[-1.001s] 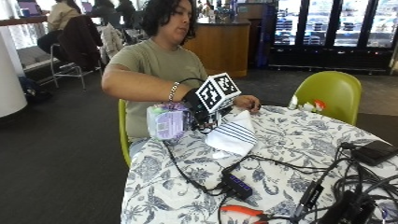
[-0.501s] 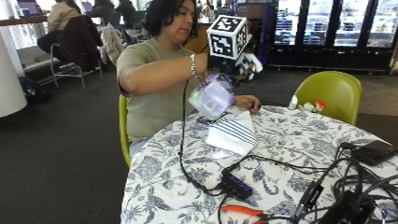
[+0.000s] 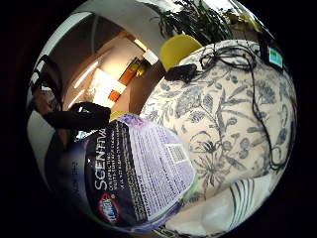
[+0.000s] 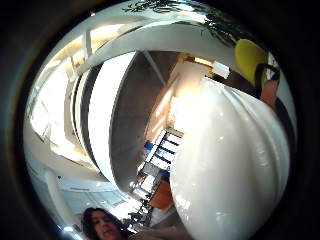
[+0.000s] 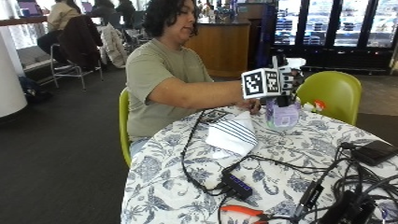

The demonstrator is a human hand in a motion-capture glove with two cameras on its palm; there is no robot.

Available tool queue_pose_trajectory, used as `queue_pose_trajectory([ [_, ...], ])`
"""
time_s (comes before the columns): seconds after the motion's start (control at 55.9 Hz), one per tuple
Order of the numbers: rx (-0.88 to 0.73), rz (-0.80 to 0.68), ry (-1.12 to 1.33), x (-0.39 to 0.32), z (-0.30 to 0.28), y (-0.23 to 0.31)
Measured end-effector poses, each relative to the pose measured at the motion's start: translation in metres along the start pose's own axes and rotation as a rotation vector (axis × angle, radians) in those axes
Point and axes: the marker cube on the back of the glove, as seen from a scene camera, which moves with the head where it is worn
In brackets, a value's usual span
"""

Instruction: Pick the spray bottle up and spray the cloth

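Observation:
A purple spray bottle point(image 5: 283, 114) with a white head point(image 5: 292, 63) stands upright low over the floral table point(image 5: 187, 200), just past the cloth. My gloved right hand point(image 5: 288, 84) grips its neck. The white cloth with dark stripes point(image 5: 231, 134) lies on the table between the person and the bottle. The bare left hand point(image 5: 252, 106) rests at the cloth's far edge. In the little finger side palm view the bottle's label point(image 3: 138, 173) is close to the palm, with the cloth point(image 3: 228, 208) beside it on the table point(image 3: 223, 109). The white head point(image 4: 230, 165) fills much of the thumb side palm view.
A yellow-green chair point(image 5: 336, 91) stands behind the bottle. Black cables point(image 5: 193, 163) cross the table to a small hub point(image 5: 236, 185). Orange-handled pliers point(image 5: 241, 211) lie at the near edge. A black device point(image 5: 373, 151) and more cables sit at the right.
The hand lifted the bottle from the left of the cloth to head height, then carried it across and down to the cloth's far side, near the table.

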Motion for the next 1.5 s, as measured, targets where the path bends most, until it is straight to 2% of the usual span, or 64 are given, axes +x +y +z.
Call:
queue_pose_trajectory([
  [0.179, 0.024, 0.043, 0.017, 0.04, 0.015, 0.002],
  [0.733, 0.051, 0.027, 0.058, 0.042, 0.016, 0.004],
  [0.805, 0.004, 0.044, 0.045, 0.043, 0.016, 0.006],
  [1.019, -0.279, 0.137, -0.01, 0.055, -0.008, 0.034],
  [1.198, -0.358, 0.031, 0.136, 0.062, -0.072, 0.062],
  [1.341, -0.54, -0.03, 0.096, 0.058, -0.122, 0.112],
  [1.502, -0.6, -0.091, 0.139, 0.048, -0.174, 0.149],
])
